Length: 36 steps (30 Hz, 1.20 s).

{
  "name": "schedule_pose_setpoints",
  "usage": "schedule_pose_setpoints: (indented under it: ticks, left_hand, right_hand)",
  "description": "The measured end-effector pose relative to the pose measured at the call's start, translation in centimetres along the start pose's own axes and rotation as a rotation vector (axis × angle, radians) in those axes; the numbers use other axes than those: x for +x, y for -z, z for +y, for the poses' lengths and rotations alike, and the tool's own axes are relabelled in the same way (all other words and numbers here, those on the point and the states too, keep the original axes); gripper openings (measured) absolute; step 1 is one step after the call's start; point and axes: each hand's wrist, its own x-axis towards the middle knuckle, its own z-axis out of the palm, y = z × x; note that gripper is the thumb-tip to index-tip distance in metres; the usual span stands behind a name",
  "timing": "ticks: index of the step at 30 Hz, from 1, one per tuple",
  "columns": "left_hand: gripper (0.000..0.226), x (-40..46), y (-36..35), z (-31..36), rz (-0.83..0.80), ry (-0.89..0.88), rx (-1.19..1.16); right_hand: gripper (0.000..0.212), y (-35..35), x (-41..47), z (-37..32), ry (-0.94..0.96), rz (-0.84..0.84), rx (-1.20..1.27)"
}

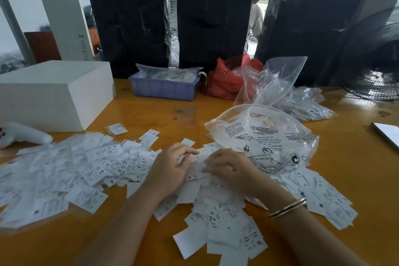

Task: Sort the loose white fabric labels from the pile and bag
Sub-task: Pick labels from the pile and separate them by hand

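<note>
White fabric labels [90, 168] printed with sizes such as XS and XL lie scattered in a wide pile across the orange table [151, 114]. A clear printed plastic bag [265, 136] lies just right of centre, partly over the labels. My left hand [172, 168] and my right hand [228, 168] meet in the middle of the pile, fingers curled round a few labels [197, 163] held between them. More labels [224, 227] lie heaped under my forearms. A bangle sits on my right wrist.
A white box [54, 93] stands at the left with a white handheld device [23, 134] beside it. Behind are a blue tray [164, 86], a red bag [226, 80], further clear bags [302, 101], black bundles [129, 26] and a fan [377, 60].
</note>
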Motion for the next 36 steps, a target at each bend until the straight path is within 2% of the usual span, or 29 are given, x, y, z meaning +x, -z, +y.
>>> schedule_pose_setpoints:
  ticks: [2,4,5,7,8,9,12,14,17,22,25,27,32,34,36]
  left_hand:
    - [0.025,0.0,0.6,0.5,-0.009,0.043,-0.245]
    - [0.040,0.0,1.0,1.0,-0.065,0.086,-0.431]
    - [0.037,-0.1,1.1,1.0,-0.081,0.101,-0.450]
    - [0.012,0.0,0.8,0.9,-0.039,0.127,-0.415]
    - [0.006,0.1,0.6,0.9,0.002,0.147,-0.418]
    - [0.012,0.1,0.5,0.8,0.047,0.171,-0.442]
    - [0.007,0.3,0.7,0.4,0.164,0.261,-0.573]
    - [0.005,0.4,0.7,0.2,0.224,0.285,-0.633]
    - [0.005,0.5,0.6,0.2,0.279,0.288,-0.611]
    - [0.009,0.3,0.7,0.3,0.347,0.290,-0.535]
    - [0.006,0.3,0.7,0.4,0.365,0.274,-0.486]
    - [0.007,0.3,0.7,0.6,0.385,0.257,-0.464]
    - [0.017,0.0,0.9,1.0,0.404,0.121,-0.302]
    - [0.019,-0.3,0.9,1.4,0.380,-0.009,-0.177]
    - [0.011,-0.5,0.8,1.5,0.349,-0.119,-0.057]
  right_hand:
    - [0.017,-0.2,0.1,-0.3,-0.070,0.128,0.240]
    - [0.017,-0.6,0.3,-0.6,-0.101,0.175,0.255]
    - [0.017,-0.9,0.5,-0.6,-0.105,0.181,0.235]
    - [0.015,-1.3,0.8,-0.7,-0.112,0.183,0.220]
    - [0.012,-1.5,0.8,-0.8,-0.124,0.180,0.225]
    - [0.011,-1.6,0.8,-0.8,-0.134,0.171,0.216]
    - [0.036,-2.2,0.8,-0.5,-0.098,0.104,-0.033]
    - [0.043,-2.5,0.7,-0.3,0.015,0.051,-0.271]
    - [0.034,-2.6,0.6,-0.2,0.138,0.076,-0.379]
    - [0.022,-2.5,0.5,-0.3,0.211,0.250,-0.351]
    - [0.012,-2.6,0.3,-0.4,0.164,0.290,-0.244]
    - [0.006,-2.4,0.2,-0.5,0.106,0.331,-0.060]
    - [0.042,-1.2,0.1,-0.5,-0.105,0.519,0.518]
    - [0.045,-1.1,0.0,-0.4,-0.167,0.543,0.669]
    - [0.040,-1.1,-0.2,-0.4,-0.202,0.556,0.732]
